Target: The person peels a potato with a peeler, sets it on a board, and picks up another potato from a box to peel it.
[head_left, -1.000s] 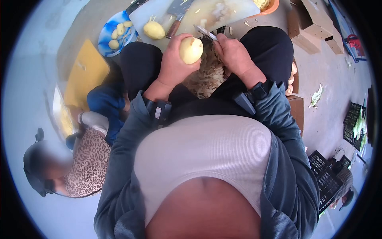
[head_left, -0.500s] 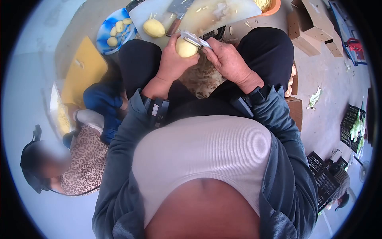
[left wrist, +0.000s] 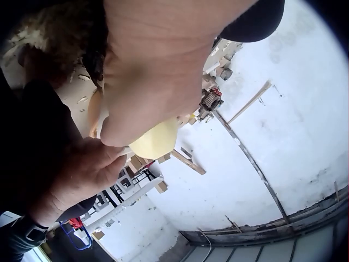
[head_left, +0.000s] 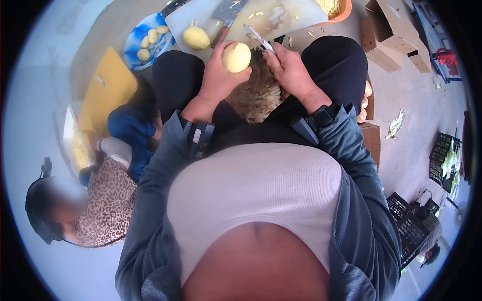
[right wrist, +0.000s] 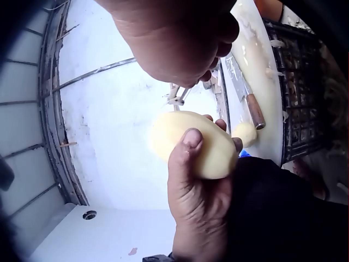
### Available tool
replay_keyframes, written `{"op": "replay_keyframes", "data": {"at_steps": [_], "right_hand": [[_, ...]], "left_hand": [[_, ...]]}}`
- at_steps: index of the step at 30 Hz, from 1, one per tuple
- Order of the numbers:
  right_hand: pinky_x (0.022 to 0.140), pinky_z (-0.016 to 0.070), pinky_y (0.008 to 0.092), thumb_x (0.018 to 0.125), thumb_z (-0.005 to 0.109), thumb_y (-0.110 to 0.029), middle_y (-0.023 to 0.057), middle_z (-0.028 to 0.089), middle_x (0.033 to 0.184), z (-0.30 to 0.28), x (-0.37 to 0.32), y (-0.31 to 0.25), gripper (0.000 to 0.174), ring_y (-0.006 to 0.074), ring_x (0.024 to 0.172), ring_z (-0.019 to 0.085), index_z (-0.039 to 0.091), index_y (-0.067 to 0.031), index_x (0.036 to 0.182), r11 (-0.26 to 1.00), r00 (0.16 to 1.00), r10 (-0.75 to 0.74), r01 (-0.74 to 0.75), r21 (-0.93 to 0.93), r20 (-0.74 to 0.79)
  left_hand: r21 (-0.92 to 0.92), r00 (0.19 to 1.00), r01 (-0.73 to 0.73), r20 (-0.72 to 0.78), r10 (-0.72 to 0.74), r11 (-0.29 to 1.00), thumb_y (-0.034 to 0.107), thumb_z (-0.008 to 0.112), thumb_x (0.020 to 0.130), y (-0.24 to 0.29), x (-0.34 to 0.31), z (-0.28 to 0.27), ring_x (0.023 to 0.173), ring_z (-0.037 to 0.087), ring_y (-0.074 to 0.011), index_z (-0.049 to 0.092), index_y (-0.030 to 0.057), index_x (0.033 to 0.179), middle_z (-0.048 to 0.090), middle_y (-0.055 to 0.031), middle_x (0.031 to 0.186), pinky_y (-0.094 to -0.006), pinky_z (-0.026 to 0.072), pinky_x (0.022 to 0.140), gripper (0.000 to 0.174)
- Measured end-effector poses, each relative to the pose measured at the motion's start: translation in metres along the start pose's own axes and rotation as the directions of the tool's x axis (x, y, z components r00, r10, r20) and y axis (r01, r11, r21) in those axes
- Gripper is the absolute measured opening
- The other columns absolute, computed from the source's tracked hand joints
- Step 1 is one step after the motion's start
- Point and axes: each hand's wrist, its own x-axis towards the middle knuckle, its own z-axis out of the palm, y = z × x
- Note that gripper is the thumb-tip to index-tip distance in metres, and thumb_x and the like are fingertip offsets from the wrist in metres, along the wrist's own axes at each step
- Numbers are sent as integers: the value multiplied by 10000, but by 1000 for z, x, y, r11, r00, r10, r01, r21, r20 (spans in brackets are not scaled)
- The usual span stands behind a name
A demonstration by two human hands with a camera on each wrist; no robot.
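A peeled, pale yellow potato (head_left: 237, 58) sits in my left hand (head_left: 219, 79), fingers curled round it. The thumb lies along its side in the right wrist view, where the potato (right wrist: 191, 143) shows smooth and bare. My right hand (head_left: 292, 71) grips a metal peeler (head_left: 257, 38), its head pointing up and left, a little apart from the potato. In the right wrist view the peeler's head (right wrist: 175, 100) shows just above the potato. A heap of peelings (head_left: 257, 98) lies below, between my knees.
Ahead, a white cutting board (head_left: 281, 20) bears a cleaver (head_left: 221, 35) and another peeled potato (head_left: 196, 37). Left of it, a blue-and-white basin (head_left: 134, 47) holds several potatoes. An orange bowl of shreds (head_left: 345, 9) and cardboard boxes (head_left: 384, 45) stand right. A person (head_left: 108, 200) sits at left.
Half a second ago the peeler lay against the potato; my right hand has since drawn it away to the right. The potato has turned in my left hand since the first frame.
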Motion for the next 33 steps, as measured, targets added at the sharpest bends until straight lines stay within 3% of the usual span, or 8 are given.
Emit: {"op": "replay_keyframes", "data": {"at_steps": [3,8,14,19,27,30,32,33], "right_hand": [[516,441,377,922,508,-179,179,529,609,1,-2,-3,185,331,549,561,473,-5,867,996,996,-84,84,-32,10],[545,416,441,904,528,-174,225,508,644,0,-3,-13,191,426,631,511,449,-15,834,972,981,-184,191,-135,63],[562,420,471,898,526,-172,222,526,643,1,-4,-11,192,421,651,536,438,-16,829,936,975,-209,223,-272,78],[645,477,501,895,479,-231,231,604,712,-7,4,14,222,406,703,597,507,-16,846,845,991,100,-38,-533,88],[667,452,487,884,511,-220,250,587,743,-6,1,5,224,427,748,576,537,3,871,970,998,-3,18,-242,60],[635,432,444,886,525,-221,248,564,749,-5,0,8,230,433,716,541,540,8,871,998,1000,-20,21,-56,11],[640,437,424,883,533,-206,232,557,747,-3,0,9,213,406,705,537,538,7,871,999,998,35,-36,13,52],[635,439,415,883,532,-194,209,553,715,-2,-2,7,201,367,668,541,536,7,865,998,999,-48,48,-33,17]], "left_hand": [[97,1000,-13,-20,15,995,142,779,635,-2,3,1,932,581,-167,472,25,1173,592,-109,1026,-295,468,832,630],[413,986,-123,-52,159,902,158,747,602,2,9,1,950,571,-340,494,1,1094,563,-182,1023,-385,472,813,575],[498,986,-115,-48,160,860,148,738,601,6,11,-1,963,543,-358,506,37,1066,549,-168,1018,-403,457,817,532],[479,975,-180,-28,220,859,123,738,595,19,6,-5,977,532,-352,500,61,1088,541,-159,1029,-398,452,828,551],[460,955,-234,-56,290,857,102,746,595,19,7,-9,941,556,-331,492,66,1106,555,-148,1016,-377,466,813,572],[30,995,88,-43,-87,996,128,764,669,-13,5,1,794,598,-185,470,25,1185,616,-77,949,-302,488,696,603],[-648,926,375,238,-292,663,146,771,683,-18,7,1,820,619,-183,548,6,1075,630,-78,948,-305,496,706,473],[-716,856,493,297,-424,494,125,756,706,-19,7,4,762,619,-158,577,45,1029,633,-62,893,-302,499,648,378]]}}
